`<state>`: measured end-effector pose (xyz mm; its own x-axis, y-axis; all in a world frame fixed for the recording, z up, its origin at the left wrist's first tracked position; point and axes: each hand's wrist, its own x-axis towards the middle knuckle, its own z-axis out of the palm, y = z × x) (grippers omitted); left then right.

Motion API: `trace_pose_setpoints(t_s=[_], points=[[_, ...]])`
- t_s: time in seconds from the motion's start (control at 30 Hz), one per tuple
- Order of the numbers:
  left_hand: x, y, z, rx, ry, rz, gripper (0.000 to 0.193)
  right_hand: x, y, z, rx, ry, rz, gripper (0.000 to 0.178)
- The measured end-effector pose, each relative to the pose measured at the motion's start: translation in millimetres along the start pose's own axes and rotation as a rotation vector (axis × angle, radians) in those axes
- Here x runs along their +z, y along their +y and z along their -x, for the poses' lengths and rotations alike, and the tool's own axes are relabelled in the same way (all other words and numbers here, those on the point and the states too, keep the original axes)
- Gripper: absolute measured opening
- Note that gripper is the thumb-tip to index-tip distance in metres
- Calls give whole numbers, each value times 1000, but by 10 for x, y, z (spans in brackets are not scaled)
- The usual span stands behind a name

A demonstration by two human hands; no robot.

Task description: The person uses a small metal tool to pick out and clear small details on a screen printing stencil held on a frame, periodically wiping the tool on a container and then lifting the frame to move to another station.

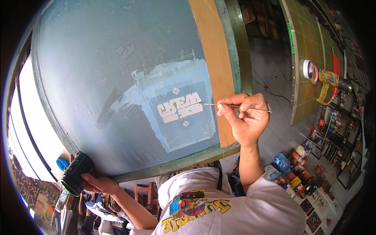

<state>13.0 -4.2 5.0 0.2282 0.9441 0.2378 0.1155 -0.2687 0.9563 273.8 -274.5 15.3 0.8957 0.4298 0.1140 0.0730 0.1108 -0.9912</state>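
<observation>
My right hand pinches a thin fine-tipped brush between thumb and fingers. Its tip reaches the edge of the pale lettering on a blue-coated printing screen. The lettering sits inside a lighter blue patch, with a round crosshair mark above it and another below. At the lower left corner of the screen, my left hand is wrapped round a dark cylindrical container, held tilted. What is inside the container cannot be seen.
Brown tape runs along the screen's right side, beside its frame. On a yellowish screen at the right lie a yellow-black heat gun and a white tape roll. Several bottles and jars stand at lower right.
</observation>
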Motion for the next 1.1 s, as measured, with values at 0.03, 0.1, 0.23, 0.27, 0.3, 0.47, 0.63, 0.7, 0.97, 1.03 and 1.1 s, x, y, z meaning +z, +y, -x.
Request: trace_pose_setpoints(t_s=[0.03, 0.1, 0.23, 0.27, 0.3, 0.47, 0.63, 0.7, 0.97, 1.03, 1.1], points=[[-8, -3, -2, 2, -1, -6, 57, -4, 1, 2, -1, 1, 0, 32], [-35, -19, -5, 5, -2, -18, 57, -14, 6, 6, -4, 3, 1, 32], [-47, -35, -4, 2, 5, -20, 57, -18, 1, -1, -9, -1, -8, 32], [-43, -23, -1, -3, 9, -26, 57, -22, -5, -2, -8, 2, -19, 32], [-42, -19, 1, -8, 13, -33, 56, -22, -11, -4, -7, 5, -30, 32], [-58, -47, -18, 43, -14, -51, 56, 77, -109, 157, -3, -15, -2, 35], [-18, -11, -31, 41, -10, -99, 58, 214, -47, 253, -32, -61, 83, 37], [1, 4, -30, 40, -7, -102, 58, 229, -22, 252, -43, -62, 101, 37], [35, 12, -25, 57, 18, -109, 59, 251, -4, 249, -41, -54, 74, 35], [30, 9, -26, 58, 18, -108, 59, 254, -2, 252, -40, -55, 88, 35], [28, 11, -25, 55, 17, -106, 59, 252, -2, 251, -42, -61, 93, 35]])
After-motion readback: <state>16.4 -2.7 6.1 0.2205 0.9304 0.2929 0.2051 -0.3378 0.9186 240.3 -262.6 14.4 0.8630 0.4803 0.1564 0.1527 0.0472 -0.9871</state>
